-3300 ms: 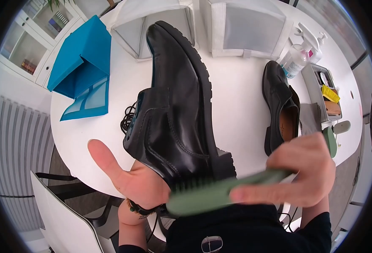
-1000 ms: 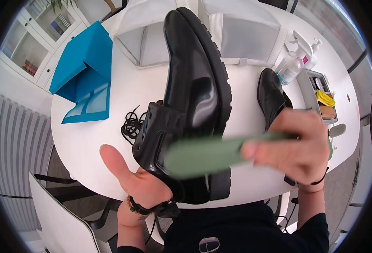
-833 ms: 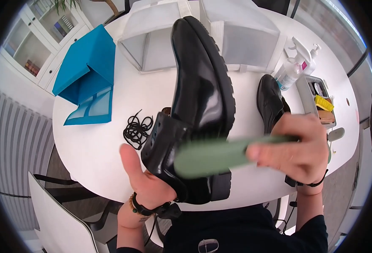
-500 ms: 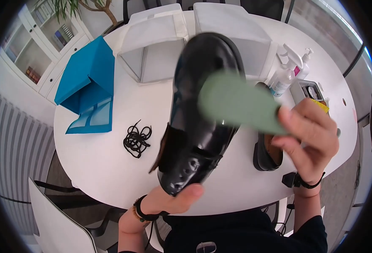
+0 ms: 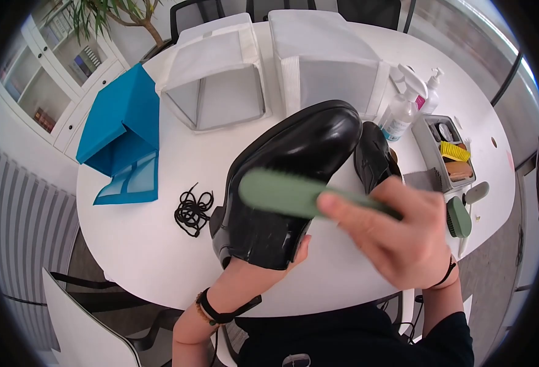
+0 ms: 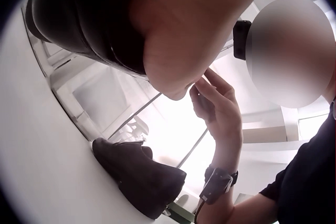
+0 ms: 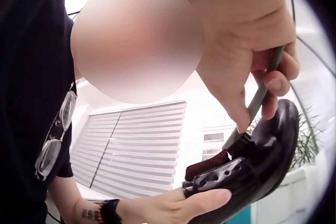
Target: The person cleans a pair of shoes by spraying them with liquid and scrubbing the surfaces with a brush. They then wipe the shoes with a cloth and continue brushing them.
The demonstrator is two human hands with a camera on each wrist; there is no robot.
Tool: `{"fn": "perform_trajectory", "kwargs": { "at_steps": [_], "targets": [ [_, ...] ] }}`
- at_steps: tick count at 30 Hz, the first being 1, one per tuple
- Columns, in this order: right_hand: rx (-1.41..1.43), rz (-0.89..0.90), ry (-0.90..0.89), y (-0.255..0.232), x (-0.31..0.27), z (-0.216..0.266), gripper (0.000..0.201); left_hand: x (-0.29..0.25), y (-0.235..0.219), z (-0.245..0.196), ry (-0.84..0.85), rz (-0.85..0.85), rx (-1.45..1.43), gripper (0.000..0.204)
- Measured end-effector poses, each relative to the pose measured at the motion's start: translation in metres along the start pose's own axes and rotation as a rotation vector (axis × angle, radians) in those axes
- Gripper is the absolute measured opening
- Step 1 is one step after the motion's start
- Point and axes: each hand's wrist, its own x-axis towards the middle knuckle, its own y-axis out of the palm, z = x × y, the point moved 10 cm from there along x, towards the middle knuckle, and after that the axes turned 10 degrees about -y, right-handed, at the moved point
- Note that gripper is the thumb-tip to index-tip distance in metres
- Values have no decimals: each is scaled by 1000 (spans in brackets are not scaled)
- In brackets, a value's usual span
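My left hand (image 5: pixel 266 269) supports a glossy black lace-up shoe (image 5: pixel 309 134) by its heel end, above the white table. Its toe points to the far right, and the sole edge runs along the left side. In the right wrist view, the left thumb lies along the shoe's side near the empty lace holes. My right hand (image 5: pixel 407 232) grips the handle of a green brush (image 5: pixel 278 192), slightly blurred. Its head overlaps the shoe's side in the head view; in the right wrist view its dark bristles (image 7: pixel 240 142) are at the upper near the tongue.
A second black shoe (image 5: pixel 372 156) stands behind my right hand. Coiled black laces (image 5: pixel 193 211) lie left. Around the table are a blue fabric box (image 5: pixel 126 113), two white boxes (image 5: pixel 220 67), a spray bottle (image 5: pixel 401 113), a grey tray (image 5: pixel 425 131) and another green brush (image 5: pixel 459 217).
My left hand has rolled the shoe over, so its sole edge went from the right side to the left and its toe swung right. The green brush moved left and down across it.
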Motion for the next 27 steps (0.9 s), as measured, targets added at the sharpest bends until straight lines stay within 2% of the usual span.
{"fn": "perform_trajectory", "kwargs": {
  "at_steps": [2,4,5,6,8,10,12,13,14,16,17,18,20,21,25,27],
  "targets": [
    [-13,-53,44,-9,1,-11,52,1,-3,-15,115,-45,236,42],
    [-59,-311,205,-30,-8,-32,55,-2,2,-6,70,-32,215,42],
    [-21,-294,222,-28,-9,-34,58,-4,1,-9,107,-70,268,41],
    [17,-204,195,-21,-4,-29,57,-5,0,-13,145,-106,321,41],
    [116,60,-1,7,2,-8,56,0,-2,-12,103,-69,216,41],
    [159,87,-17,16,3,0,56,4,-2,-9,61,-26,110,42],
    [82,-51,65,2,3,-13,54,3,3,-7,40,24,131,42],
    [78,-35,98,-2,-1,-26,61,1,2,-12,82,-21,258,43],
    [76,-34,96,1,3,-33,61,0,2,-10,82,-25,256,43],
    [26,-443,106,-26,-3,-46,68,-3,4,-8,94,-21,189,43],
    [258,-365,379,-19,-9,-66,73,-3,3,-10,97,-21,189,43],
    [257,-367,381,-18,-10,-71,73,-2,6,-10,78,47,136,43],
    [887,-356,318,7,-4,-87,60,-3,8,-12,62,118,83,43],
    [997,-319,321,7,-2,-89,48,-3,7,-15,71,137,57,43],
    [981,-309,346,6,-7,-94,34,-8,9,-14,59,200,-54,41],
    [949,-300,342,2,-7,-93,33,-9,9,-15,43,225,-76,40]
  ]
}}
